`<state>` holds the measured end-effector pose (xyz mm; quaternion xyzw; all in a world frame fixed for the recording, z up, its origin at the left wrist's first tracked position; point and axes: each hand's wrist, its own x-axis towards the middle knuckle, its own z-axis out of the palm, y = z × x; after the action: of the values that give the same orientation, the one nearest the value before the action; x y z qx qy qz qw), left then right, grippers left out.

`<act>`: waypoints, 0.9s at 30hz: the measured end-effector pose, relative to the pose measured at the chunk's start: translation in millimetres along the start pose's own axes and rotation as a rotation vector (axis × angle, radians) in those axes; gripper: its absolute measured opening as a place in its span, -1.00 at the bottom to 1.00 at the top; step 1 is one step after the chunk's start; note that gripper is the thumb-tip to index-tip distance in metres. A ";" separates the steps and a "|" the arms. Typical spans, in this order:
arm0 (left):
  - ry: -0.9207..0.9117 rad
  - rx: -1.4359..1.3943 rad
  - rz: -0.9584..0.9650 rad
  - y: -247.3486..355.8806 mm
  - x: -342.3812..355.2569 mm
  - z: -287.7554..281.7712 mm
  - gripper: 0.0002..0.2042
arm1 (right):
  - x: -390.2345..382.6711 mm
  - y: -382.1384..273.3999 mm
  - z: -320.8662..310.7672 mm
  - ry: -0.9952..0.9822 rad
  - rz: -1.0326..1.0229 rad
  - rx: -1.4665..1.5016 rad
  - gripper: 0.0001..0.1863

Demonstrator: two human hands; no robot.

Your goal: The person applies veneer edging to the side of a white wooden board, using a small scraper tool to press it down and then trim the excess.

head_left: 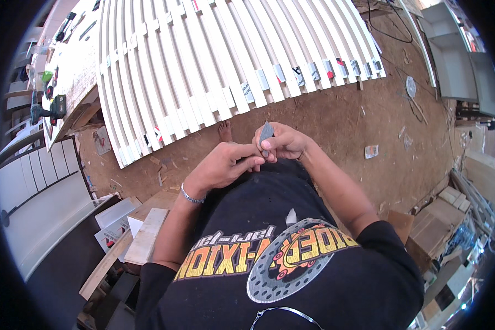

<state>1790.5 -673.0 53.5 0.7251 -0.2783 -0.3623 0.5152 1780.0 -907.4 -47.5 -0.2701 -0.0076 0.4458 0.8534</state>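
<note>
At the middle of the head view, my right hand [283,141] pinches a small pointed grey piece [267,132] between thumb and fingers, held upright. My left hand [231,165] is just left of it, fingers curled and pressed together against my right fingertips at the piece's lower end; whether it grips the piece or something else is hidden. Both hands are in front of my dark T-shirt [242,214]. Beyond them lies a row of long white slats [181,60] with short labelled patches near the near ends.
A worktable [74,66] at upper left carries a cordless drill [55,110] and other tools. My bare foot [225,132] rests on the brown floor [385,170]. Wood offcuts and boards [146,236] sit at lower left; cabinets [451,55] and stacked cardboard [434,220] stand at right.
</note>
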 end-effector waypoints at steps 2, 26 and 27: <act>0.144 -0.107 -0.198 -6.1 3.8 -6.4 -0.76 | 5.3 -4.7 6.7 0.184 -0.064 -0.055 -0.77; 0.538 -0.133 0.202 -6.0 71.5 -208.0 -0.74 | 136.7 10.9 28.9 1.410 -0.431 -1.503 -0.85; 0.535 -0.062 0.221 3.9 69.5 -228.6 -0.73 | 140.9 8.7 27.7 1.418 -0.427 -1.533 -0.85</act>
<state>2016.5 -603.5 87.9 0.7441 -0.1987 -0.1081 0.6286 1851.3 -783.1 -60.0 -0.9260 0.1653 -0.0959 0.3257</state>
